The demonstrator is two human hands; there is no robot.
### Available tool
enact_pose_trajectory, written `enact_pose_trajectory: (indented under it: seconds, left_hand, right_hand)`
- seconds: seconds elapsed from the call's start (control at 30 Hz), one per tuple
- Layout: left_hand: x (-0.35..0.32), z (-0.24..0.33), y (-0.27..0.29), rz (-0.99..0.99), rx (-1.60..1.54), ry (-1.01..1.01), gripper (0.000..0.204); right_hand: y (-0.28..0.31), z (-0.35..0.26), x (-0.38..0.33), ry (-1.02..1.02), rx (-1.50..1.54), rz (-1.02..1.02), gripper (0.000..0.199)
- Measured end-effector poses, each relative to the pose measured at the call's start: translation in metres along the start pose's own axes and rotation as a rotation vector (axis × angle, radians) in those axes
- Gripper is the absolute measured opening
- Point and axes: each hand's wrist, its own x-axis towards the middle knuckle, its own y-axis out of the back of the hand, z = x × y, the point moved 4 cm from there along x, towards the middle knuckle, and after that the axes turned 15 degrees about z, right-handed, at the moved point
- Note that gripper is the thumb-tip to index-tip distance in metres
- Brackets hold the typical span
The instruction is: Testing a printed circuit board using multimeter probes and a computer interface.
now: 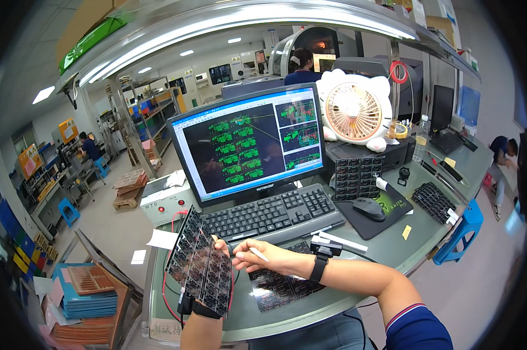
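A big desk (386, 248) with a dull green top spreads out in front of the person. A wide monitor (246, 140) stands at the back, showing rows of green shapes on black. To its right sits a white fan (356, 105) shaped like a cat, with two ears and round paws. A long black keyboard (269, 213) lies in front of the monitor.

The dark circuit board (199, 262) is up off the desk, tipped on its side, left of the keyboard's near end. Another dark board (281, 289) lies flat on the desk, partly under the right arm. The left hand (221, 245) is mostly hidden behind the raised board — its fingertips show at the right edge, closed on it. The right hand (269, 256) is close beside, fingers curled, pinching a small thing.

A black mouse (369, 209) rests on a dark pad (392, 204). Smallest is the white stick (259, 254) — the thing in the right hand's pinch.
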Motion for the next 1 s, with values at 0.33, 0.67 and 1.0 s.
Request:
enact_pose_trajectory:
  seconds: [0.33, 0.67, 1.0]
  left_hand:
    - [0.008, 0.000, 0.014, -0.096, 0.110, -0.177, 0.028]
    - [0.020, -0.005, 0.009, 0.044, 0.238, -0.015, 0.019]
    - [0.036, -0.003, 0.043, 0.294, 0.764, 0.017, 0.026]
  right_hand:
    - [-0.021, 0.018, -0.003, -0.227, 0.196, -0.122, 0.033]
    - [0.017, -0.006, -0.014, -0.062, 0.515, 0.094, 0.034]
    - [0.111, -0.008, -0.077, -0.054, -0.002, 0.313, 0.035]
